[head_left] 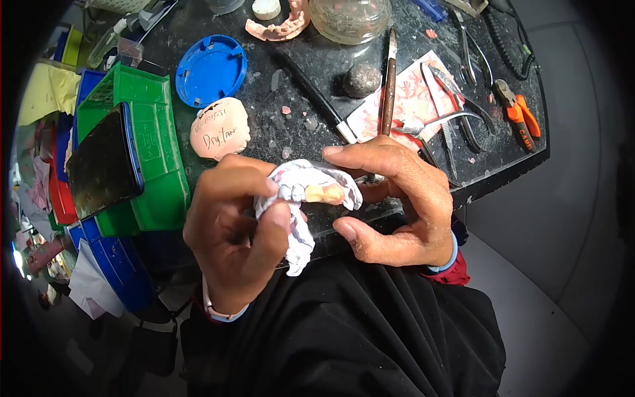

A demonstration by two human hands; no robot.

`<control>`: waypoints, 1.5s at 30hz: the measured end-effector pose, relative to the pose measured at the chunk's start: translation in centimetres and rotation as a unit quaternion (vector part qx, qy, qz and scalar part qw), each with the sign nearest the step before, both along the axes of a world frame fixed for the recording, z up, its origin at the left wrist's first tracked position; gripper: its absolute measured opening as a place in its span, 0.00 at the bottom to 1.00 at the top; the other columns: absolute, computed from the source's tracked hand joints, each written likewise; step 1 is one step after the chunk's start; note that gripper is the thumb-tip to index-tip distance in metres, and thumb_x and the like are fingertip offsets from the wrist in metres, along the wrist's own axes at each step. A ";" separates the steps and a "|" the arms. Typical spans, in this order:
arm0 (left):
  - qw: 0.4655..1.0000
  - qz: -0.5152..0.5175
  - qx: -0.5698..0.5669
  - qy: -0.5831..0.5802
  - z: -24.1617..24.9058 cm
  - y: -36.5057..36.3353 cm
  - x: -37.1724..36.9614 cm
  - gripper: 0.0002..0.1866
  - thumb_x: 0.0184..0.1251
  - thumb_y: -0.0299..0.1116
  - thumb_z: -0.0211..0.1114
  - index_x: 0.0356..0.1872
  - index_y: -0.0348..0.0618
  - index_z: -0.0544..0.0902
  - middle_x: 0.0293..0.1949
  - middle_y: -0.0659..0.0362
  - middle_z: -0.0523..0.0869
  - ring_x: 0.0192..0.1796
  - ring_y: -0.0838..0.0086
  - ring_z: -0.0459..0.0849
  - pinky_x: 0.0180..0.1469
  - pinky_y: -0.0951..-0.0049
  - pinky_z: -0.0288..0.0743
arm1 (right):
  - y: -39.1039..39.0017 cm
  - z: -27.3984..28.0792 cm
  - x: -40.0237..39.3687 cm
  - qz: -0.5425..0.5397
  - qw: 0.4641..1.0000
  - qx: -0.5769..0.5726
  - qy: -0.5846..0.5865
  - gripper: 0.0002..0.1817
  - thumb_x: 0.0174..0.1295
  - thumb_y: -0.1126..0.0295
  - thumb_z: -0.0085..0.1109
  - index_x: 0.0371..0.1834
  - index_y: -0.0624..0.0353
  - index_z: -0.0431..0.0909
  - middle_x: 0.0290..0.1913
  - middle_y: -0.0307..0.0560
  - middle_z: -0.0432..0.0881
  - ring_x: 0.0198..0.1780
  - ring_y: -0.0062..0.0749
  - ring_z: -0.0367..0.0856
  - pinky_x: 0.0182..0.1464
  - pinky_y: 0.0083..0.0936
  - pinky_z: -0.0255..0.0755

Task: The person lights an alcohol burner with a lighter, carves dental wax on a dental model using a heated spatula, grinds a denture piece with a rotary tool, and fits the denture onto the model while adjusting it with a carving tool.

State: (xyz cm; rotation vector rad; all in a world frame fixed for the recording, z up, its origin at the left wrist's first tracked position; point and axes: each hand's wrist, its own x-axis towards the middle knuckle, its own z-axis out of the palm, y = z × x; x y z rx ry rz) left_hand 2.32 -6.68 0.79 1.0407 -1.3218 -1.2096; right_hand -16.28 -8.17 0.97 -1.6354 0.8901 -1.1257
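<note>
A white dental cast (301, 228) with silvery metal teeth and a yellowish patch along its ridge is in front of me, over the table's front edge. My left hand (228, 228) pinches its left side between thumb and fingers. Around the right end curves my right hand (410, 205), thumb and index finger spread apart. Its index fingertip is close to the cast's upper edge; whether a finger behind touches the cast is hidden. Just beyond my left hand lies a pinkish plaster model (220, 129) with handwriting on it.
On the dark table (271, 139) are a blue lid (211, 71), a black pen-like tool (311, 92), a brown-handled knife (389, 99), a pink-stained sheet (370, 119), orange-handled cutters (519, 116) and a glass jar (349, 20). A phone (106, 162) leans against green bins (159, 152) at left.
</note>
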 end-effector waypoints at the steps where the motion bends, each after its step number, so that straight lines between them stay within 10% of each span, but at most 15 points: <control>1: 0.999 -0.017 0.025 0.018 0.1 -0.1 0.1 0.11 0.58 0.20 0.56 0.40 0.33 0.67 0.35 0.51 0.75 0.28 0.82 0.74 0.27 0.85 0.66 | 0.0 0.0 -0.1 0.001 1.000 0.001 0.009 0.24 0.44 0.77 0.63 0.48 0.73 0.72 0.38 0.54 0.77 0.36 0.34 0.79 0.37 0.23 0.76; 12: 0.911 -0.206 0.320 0.160 2.1 -1.6 1.5 0.09 0.56 0.18 0.54 0.39 0.37 0.69 0.38 0.58 0.71 0.32 0.85 0.74 0.29 0.86 0.70 | 0.6 0.0 -0.9 0.127 0.989 -0.046 -0.053 0.13 0.50 0.72 0.64 0.40 0.61 0.80 0.27 0.44 0.72 0.25 0.27 0.74 0.24 0.21 0.68; 18: 0.906 -0.273 0.314 0.078 3.2 -2.4 1.0 0.11 0.53 0.27 0.56 0.35 0.37 0.66 0.29 0.52 0.76 0.18 0.77 0.77 0.19 0.81 0.72 | 1.3 -1.0 -0.5 0.112 0.985 -0.097 -0.084 0.09 0.51 0.71 0.63 0.34 0.60 0.80 0.22 0.40 0.66 0.18 0.21 0.69 0.17 0.18 0.61; 34: 0.926 -0.258 0.271 0.042 3.9 -1.9 0.7 0.10 0.50 0.20 0.56 0.35 0.35 0.69 0.32 0.55 0.75 0.33 0.81 0.75 0.34 0.82 0.72 | 1.6 -0.6 -1.0 0.103 0.987 -0.119 -0.044 0.06 0.49 0.77 0.62 0.31 0.57 0.81 0.20 0.37 0.66 0.17 0.21 0.68 0.26 0.19 0.71; 45: 0.971 -0.200 0.088 -0.095 4.8 -1.1 0.5 0.09 0.50 0.16 0.53 0.35 0.34 0.69 0.34 0.55 0.73 0.30 0.84 0.72 0.29 0.86 0.67 | 0.8 0.0 -1.5 0.070 0.990 -0.106 -0.057 0.36 0.32 0.57 0.77 0.43 0.67 0.72 0.33 0.45 0.79 0.22 0.21 0.68 0.22 0.16 0.61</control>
